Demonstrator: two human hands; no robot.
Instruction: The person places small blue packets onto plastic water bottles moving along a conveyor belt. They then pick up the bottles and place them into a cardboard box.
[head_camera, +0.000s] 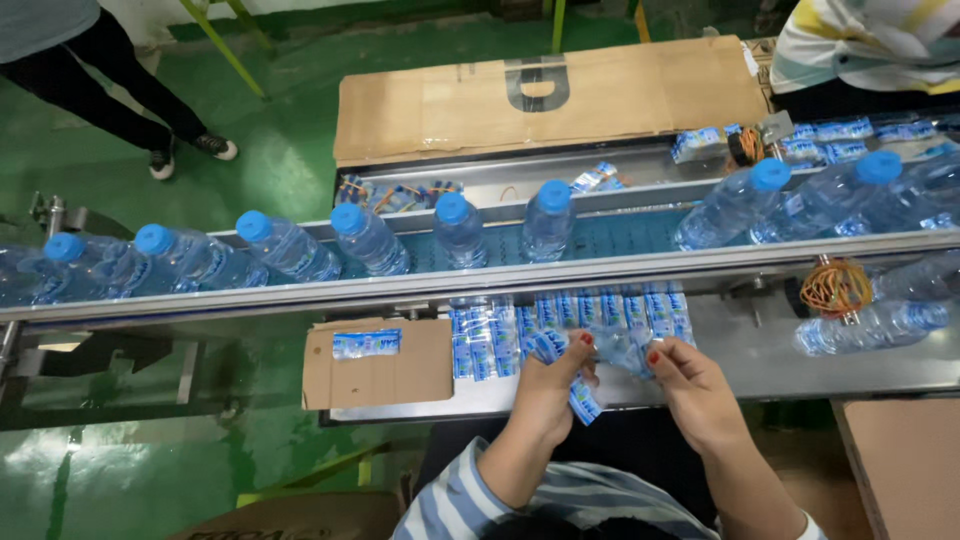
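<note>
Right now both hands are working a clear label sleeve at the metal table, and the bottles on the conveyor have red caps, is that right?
Not quite: the bottles on the conveyor have blue caps, as the head view shows. Both hands, left and right, do hold the label sleeve at the metal table.

We see bottles (365, 238) in row on conveyor (500, 275), running left to right. Label stacks (565, 315) on near table (760, 350), just behind our hands. Cardboard sheet (380, 365) left of stacks. Rubber bands (835, 287) right. Big cardboard (550, 95) far side.
</note>
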